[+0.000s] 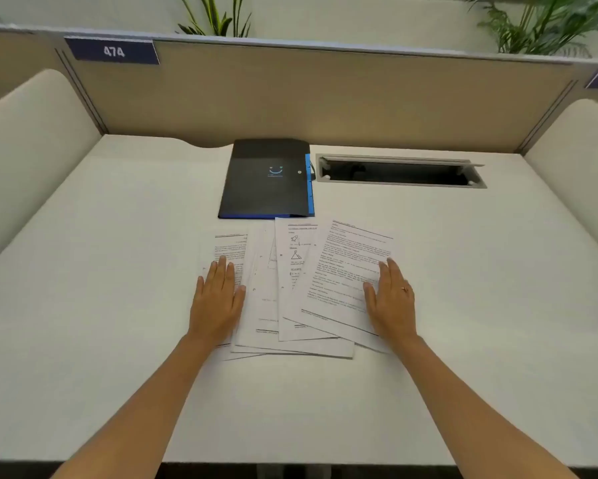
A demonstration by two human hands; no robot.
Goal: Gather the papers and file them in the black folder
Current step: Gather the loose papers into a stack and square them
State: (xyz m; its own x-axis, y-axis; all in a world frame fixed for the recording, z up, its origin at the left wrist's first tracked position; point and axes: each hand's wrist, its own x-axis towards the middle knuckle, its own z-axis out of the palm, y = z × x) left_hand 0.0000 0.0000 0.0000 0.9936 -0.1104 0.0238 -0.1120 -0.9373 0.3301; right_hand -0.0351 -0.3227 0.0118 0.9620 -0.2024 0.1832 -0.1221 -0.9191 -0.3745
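The papers [301, 288] lie fanned on the surface [83, 305], just below the closed black folder [266, 179] at 12 o'clock. Left hand [218, 299] at 9 o'clock and right hand [390, 299] at 3 o'clock rest flat, fingers extended, gripping nothing, evidently bracketing the spread to sweep it inward.

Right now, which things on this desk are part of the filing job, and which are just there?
Job: papers, black folder, left hand, right hand.
Just there: cable slot, number sign, plants.
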